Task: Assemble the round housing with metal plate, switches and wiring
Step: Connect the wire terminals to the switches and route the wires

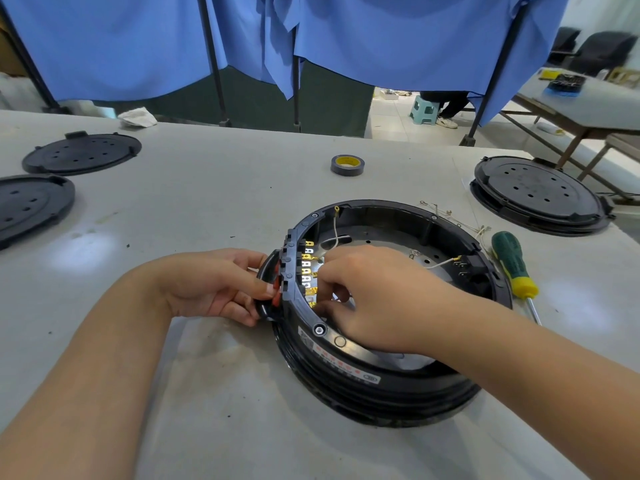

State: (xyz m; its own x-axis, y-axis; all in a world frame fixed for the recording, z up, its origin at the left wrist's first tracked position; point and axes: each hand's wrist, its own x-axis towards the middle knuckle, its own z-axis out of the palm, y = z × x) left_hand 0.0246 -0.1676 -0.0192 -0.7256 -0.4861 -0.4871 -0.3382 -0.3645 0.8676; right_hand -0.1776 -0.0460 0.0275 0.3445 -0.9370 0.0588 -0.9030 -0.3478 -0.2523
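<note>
1. The round housing sits open side up on the counter, slightly right of centre, with the metal plate lying in its bottom.
2. The left hand grips the outside of the housing at its left rim, fingers curled round the bulge where the red switches show, thumb on top.
3. The right hand reaches down inside, fingers curled and bunched at the row of brass terminals. It seems to pinch something small there, likely a wire end or connector, but the fingers hide it, so I cannot tell for sure.
4. Risk: a connector pushed on crooked could bend a terminal, since they stand close together and the hand blocks the view.
5. Risk: the thin white wires cross the plate loosely; a knuckle or sleeve of the wrist could snag 1 and pull it off its terminal on the right side.
6. Risk: if the left hand loosens, the housing may turn or slide on the smooth top while the right hand presses.
7. The counter is pale grey, scuffed and stained. On it lie a green and yellow screwdriver just right of the housing, loose spare wires, a roll of tape behind, and black round lids at left and right.
8. Blue curtains hang behind; another table and a stool stand beyond.
</note>
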